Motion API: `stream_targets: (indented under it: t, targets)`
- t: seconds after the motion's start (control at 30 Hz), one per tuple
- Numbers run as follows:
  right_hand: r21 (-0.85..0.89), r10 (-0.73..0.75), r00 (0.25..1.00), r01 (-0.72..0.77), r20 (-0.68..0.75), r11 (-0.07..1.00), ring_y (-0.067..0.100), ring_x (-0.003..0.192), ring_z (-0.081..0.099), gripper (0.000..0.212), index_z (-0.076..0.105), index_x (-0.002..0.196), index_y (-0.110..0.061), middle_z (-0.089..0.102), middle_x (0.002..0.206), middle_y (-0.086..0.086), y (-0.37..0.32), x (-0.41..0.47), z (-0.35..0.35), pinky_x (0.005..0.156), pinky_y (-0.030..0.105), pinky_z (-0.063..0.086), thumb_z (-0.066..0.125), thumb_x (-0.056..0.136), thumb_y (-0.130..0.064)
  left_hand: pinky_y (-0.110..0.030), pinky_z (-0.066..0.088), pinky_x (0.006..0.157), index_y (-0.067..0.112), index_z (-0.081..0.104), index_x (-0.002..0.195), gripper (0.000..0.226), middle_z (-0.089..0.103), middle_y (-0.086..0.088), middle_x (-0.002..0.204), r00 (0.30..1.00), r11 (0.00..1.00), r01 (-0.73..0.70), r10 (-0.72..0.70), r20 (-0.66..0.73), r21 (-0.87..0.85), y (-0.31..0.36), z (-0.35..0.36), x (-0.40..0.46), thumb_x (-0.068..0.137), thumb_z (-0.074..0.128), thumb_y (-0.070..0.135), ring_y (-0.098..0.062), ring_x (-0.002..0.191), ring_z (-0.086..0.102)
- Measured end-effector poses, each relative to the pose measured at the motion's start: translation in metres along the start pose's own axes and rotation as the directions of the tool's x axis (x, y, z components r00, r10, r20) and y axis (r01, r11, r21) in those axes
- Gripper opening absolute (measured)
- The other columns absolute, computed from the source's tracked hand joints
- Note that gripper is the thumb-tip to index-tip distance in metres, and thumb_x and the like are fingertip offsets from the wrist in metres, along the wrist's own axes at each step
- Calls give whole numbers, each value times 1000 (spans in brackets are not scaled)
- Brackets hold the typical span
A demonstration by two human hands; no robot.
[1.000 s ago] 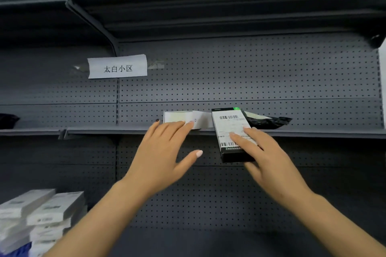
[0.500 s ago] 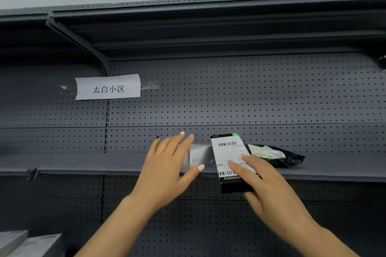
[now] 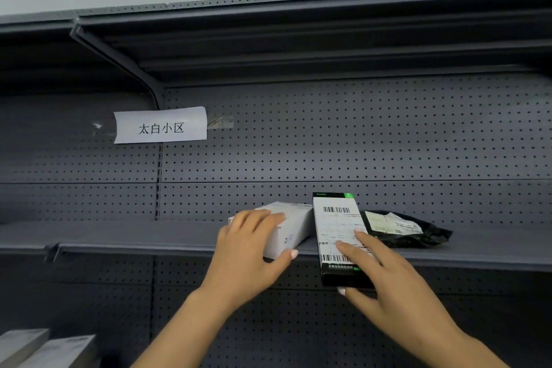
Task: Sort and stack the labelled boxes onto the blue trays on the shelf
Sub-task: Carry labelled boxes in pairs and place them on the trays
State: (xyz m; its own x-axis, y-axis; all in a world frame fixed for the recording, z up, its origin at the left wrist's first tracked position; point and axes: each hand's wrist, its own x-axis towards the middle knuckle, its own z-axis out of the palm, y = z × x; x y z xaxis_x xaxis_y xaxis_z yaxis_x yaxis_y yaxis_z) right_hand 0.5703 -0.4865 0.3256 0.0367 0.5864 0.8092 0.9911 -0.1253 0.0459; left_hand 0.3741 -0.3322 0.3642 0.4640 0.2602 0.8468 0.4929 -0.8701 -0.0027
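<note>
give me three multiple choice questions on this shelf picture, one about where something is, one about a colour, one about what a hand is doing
1. Where does the black bag lie?
A. on the shelf, right of the black box
B. on the top shelf
C. left of the white box

2. What colour is the box under the left hand?
A. blue
B. white
C. red

3. What is the right hand doing?
A. hanging idle
B. holding the black box
C. tearing off the paper sign

Answers:
1 A: the bag sits just right of the black box.
2 B: the white box shows beneath the fingers.
3 B: fingers lie on its label, thumb beneath.
</note>
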Motion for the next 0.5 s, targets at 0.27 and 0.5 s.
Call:
stream_targets:
  t: [0.27,0.5]
  targets:
    - [127,1,999,-6,40,992,13,143,18,66,3,147,-39,2,157,-11,-12,-20,-17,113,27,23,44,96,-36,-43,42,90,27,59,119,53,59,10,121,960,995,-29,54,-274,95,10,-11,-35,75,53,57,-16,117,46]
    - [232,-112,991,126,-73,965,19,137,34,63,26,147,-31,25,154,-1,-31,-87,-14,106,36,33,40,87,-43,-45,40,93,20,63,115,49,62,1,121,899,977,-52,135,-418,205,18,-37,-112,73,67,45,-24,116,52]
